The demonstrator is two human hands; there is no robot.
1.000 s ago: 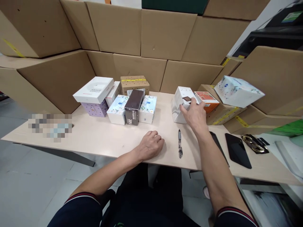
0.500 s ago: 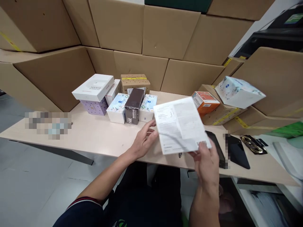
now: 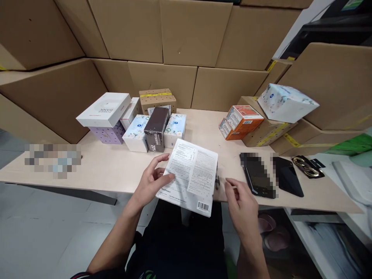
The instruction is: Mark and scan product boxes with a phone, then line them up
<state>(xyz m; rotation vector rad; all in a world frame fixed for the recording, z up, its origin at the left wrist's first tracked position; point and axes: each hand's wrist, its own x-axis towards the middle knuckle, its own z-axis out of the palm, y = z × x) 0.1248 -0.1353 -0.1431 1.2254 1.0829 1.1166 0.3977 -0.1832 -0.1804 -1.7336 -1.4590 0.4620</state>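
Note:
My left hand (image 3: 150, 181) holds a white printed box (image 3: 190, 175) by its left edge, over the table's near edge, its text-and-barcode face turned up. My right hand (image 3: 242, 201) hovers just right of the box, fingers loosely spread and empty, apart from it. A black pen (image 3: 216, 179) lies on the table (image 3: 116, 166), mostly hidden behind the box.
Small boxes cluster at the back left: a white one (image 3: 105, 109) on a purple one (image 3: 107, 134), a dark brown one (image 3: 156, 124). An orange box (image 3: 240, 121) and a tissue pack (image 3: 285, 102) sit right. Two dark phones (image 3: 286, 176) and scissors (image 3: 308, 166) lie at right. Cardboard cartons (image 3: 188, 35) wall the back.
The white box came off the table's back right, was brought toward me and lowered. My left hand took its left edge. My right hand let go and drew back.

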